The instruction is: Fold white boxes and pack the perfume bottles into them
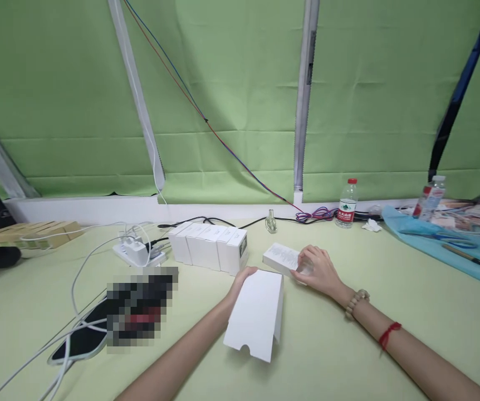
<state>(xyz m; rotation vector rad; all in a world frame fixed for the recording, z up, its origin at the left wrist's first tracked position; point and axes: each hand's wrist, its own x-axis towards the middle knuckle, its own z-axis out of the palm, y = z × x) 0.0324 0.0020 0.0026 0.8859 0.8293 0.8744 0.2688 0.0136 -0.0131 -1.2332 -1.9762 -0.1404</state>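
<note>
My left hand (240,285) is closed on the far left edge of a white box sleeve (255,312). The sleeve is tilted toward me, and its near end has a half-round notch. A flat white carton (280,255) with small grey print lies on the table just beyond it. At that carton's right end, my right hand (318,271) has thumb and fingers curled in a grip, partly hiding it. Beaded and red string bracelets circle the right wrist.
Behind my left hand stands a row of white boxes (204,245). Left of it are a power strip (137,253) with white cables and a phone (83,334). A small glass bottle (270,223), a water bottle (347,206) and crumpled tissue (372,225) stand along the back; blue sheeting (407,231) lies right.
</note>
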